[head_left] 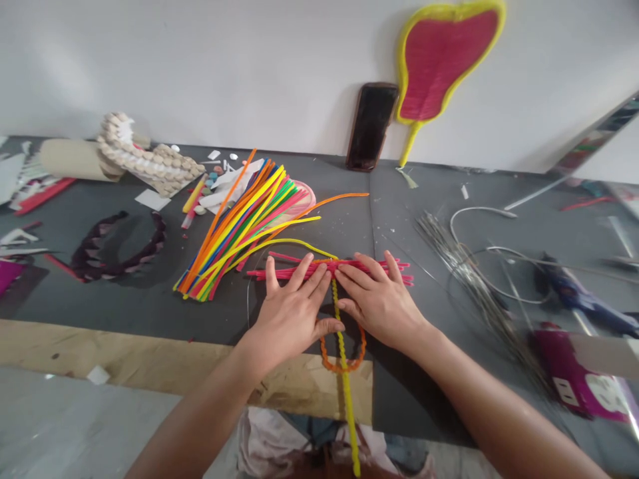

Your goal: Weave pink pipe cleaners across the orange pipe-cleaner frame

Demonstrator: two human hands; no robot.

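Note:
My left hand (292,313) and my right hand (377,299) lie side by side with fingers stretched flat on a row of pink pipe cleaners (399,271) lying across the dark table mat (150,299). Both hands are open and press the row down. A bumpy yellow pipe cleaner (344,372) runs between the two hands and down past the table's front edge. An orange bumpy loop (327,356) curls under my thumbs around the yellow one.
A fanned bundle of coloured pipe cleaners (239,226) lies to the left. Thin wires (464,273) and a blue glue gun (584,299) are to the right. A phone (372,126) and a pink-yellow fan (439,60) lean on the wall. A dark headband (114,246) lies far left.

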